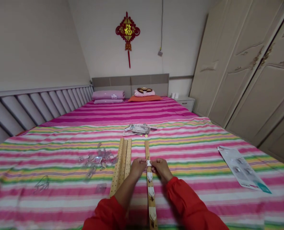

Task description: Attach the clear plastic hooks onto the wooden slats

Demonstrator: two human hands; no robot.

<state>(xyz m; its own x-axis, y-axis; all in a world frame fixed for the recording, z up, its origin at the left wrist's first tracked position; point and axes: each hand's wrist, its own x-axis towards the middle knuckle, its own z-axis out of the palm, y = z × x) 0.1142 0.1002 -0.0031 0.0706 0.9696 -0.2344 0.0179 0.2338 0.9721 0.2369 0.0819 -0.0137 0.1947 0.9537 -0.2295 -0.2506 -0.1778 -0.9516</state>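
Note:
A narrow wooden strip [146, 145] lies lengthwise on the striped bed cover. Several white hooks [151, 192] sit in a row along its near part. At the far end of that row is another white hook [148, 163]. My left hand [138, 168] pinches it from the left side, fingers closed. From the right, the closed fingertips of my right hand [161, 168] grip the same hook. Fingers partly cover its edges, so I cannot tell whether it is fixed to the strip. Left of my left forearm lie wooden strips with rows of holes [121, 159].
Small clear plastic packets [101, 158] lie scattered on the left. Beyond the strips is a plastic bag [138, 129] with contents. A white blister card [242, 169] lies at the right, and a thin tangled cord [42, 183] at the far left.

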